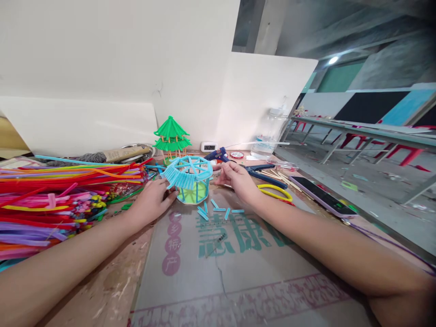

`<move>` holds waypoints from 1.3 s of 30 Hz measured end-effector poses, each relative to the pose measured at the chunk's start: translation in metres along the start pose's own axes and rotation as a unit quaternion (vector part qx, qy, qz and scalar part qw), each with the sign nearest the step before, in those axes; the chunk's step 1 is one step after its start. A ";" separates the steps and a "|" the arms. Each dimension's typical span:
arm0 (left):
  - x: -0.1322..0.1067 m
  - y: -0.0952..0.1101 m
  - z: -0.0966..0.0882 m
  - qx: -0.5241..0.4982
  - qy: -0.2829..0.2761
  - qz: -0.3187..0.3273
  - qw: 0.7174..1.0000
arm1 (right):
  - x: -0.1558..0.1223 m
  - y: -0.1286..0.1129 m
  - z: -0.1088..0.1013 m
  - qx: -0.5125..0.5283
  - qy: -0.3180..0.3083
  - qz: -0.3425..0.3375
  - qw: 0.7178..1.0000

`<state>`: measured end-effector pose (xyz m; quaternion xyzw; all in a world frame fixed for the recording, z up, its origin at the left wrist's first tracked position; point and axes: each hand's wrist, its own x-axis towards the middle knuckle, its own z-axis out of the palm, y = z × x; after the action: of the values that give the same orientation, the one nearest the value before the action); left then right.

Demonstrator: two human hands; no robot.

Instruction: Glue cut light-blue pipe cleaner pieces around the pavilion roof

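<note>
A small light-blue pavilion model with a ring-shaped, spoked top and a green base stands on the board. Pale blue strips form a sloping roof section on its left side. At that left edge, my left hand grips the model, its fingertips partly hidden behind the strips. My right hand is just right of the model with thumb and fingers pinched together. What they hold, if anything, is too small to make out. Several short blue strips lie in front of the model.
Colourful pipe cleaners are heaped at the left. Behind stand a green-roofed pavilion, a digital clock, a blue glue gun and a plastic bottle. Yellow-handled scissors and a phone lie to the right.
</note>
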<state>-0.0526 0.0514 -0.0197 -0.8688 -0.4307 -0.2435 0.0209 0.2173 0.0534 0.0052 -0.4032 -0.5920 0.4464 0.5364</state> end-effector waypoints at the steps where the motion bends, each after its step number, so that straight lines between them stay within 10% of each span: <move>1: 0.000 0.000 0.000 0.000 0.000 -0.001 1.000 | 0.000 -0.002 0.000 0.037 -0.006 0.015 0.999; 32: 0.000 0.005 -0.003 -0.021 0.017 0.000 1.000 | 0.004 -0.057 -0.024 0.143 -0.087 0.003 0.986; 39: 0.000 0.002 -0.002 0.013 0.000 -0.001 1.000 | -0.004 -0.052 -0.014 -0.023 -0.089 0.001 0.996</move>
<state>-0.0516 0.0498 -0.0174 -0.8678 -0.4349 -0.2384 0.0315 0.2312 0.0367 0.0550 -0.3744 -0.6470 0.4671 0.4723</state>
